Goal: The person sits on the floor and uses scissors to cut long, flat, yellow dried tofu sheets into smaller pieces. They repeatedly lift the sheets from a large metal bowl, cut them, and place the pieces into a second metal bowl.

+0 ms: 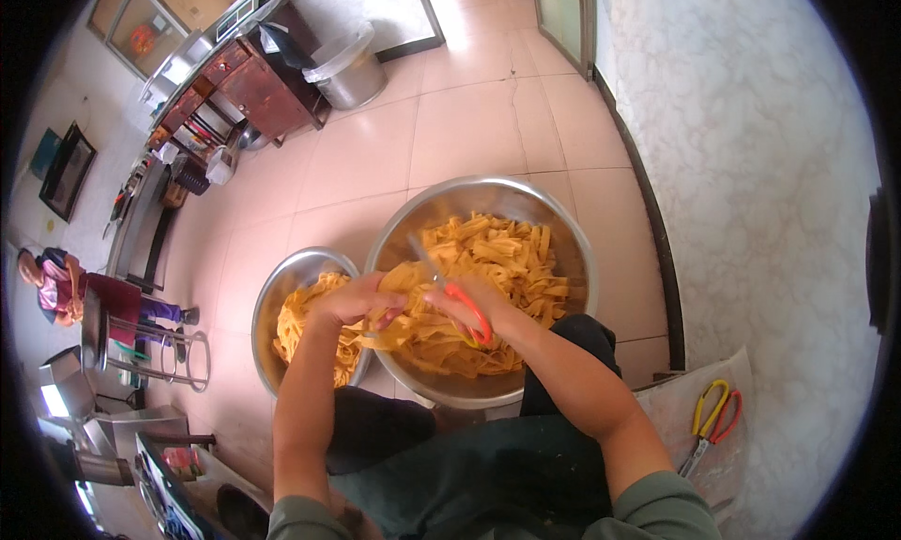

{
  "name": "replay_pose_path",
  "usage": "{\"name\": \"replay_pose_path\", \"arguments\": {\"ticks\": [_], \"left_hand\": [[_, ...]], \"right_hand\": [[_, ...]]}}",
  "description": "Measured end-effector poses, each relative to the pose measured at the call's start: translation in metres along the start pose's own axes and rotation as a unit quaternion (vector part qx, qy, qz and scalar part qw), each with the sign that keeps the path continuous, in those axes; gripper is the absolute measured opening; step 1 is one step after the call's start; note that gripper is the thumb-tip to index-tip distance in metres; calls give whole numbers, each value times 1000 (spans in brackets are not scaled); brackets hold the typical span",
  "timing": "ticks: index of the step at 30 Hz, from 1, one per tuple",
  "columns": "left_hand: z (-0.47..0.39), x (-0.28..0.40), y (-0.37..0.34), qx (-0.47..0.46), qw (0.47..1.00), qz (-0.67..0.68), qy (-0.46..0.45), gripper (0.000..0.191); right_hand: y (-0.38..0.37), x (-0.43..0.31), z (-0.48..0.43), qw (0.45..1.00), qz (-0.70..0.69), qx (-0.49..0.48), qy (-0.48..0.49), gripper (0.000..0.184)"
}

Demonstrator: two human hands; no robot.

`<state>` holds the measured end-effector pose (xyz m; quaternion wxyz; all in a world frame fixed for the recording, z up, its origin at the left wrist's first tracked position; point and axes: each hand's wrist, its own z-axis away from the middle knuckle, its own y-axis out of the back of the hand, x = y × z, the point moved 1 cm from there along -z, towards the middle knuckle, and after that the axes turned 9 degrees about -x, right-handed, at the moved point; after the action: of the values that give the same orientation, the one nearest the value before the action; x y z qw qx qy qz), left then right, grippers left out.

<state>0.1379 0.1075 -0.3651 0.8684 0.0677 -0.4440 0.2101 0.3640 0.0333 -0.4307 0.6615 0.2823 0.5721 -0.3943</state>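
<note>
My left hand [359, 299] grips a bunch of yellow-orange flat strips [398, 281], seemingly tofu skin, over the left rim of a large steel basin [486, 180]. In my right hand [486, 302] is a pair of scissors [468, 311] with red and yellow handles. Its blades are blurred and point up and left beside the bunch; whether they are apart, I cannot tell. More flat strips [493, 251] fill much of the large basin between my knees. To its left, a smaller steel basin [257, 329] holds a heap of thinner-looking strips [306, 315], partly covered by my left forearm.
A second pair of scissors [711, 413] lies on a pale-covered surface [654, 413] at my right, by the marbled wall [746, 188]. Ahead stand a lined steel bin [352, 75] and a wooden desk [260, 93]. At far left, a person [60, 287] is beside a metal-legged stool [155, 336].
</note>
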Motion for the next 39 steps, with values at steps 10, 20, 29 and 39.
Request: {"name": "replay_pose_path", "arguments": {"ticks": [10,20,29,39], "left_hand": [[-41,33,-63,195,901,158,-353,56],[-46,-10,-49,147,964,-139,-173,93],[-31,-18,-9,308,913,-255,-85,33],[-18,-21,21,332,937,-45,-100,19]], "right_hand": [[4,-27,-7,960,-166,25,223,45],[6,-11,-15,922,-263,159,236,33],[17,12,-18,940,-274,182,92,31],[-12,28,-2,996,-3,-82,-24,44]]}}
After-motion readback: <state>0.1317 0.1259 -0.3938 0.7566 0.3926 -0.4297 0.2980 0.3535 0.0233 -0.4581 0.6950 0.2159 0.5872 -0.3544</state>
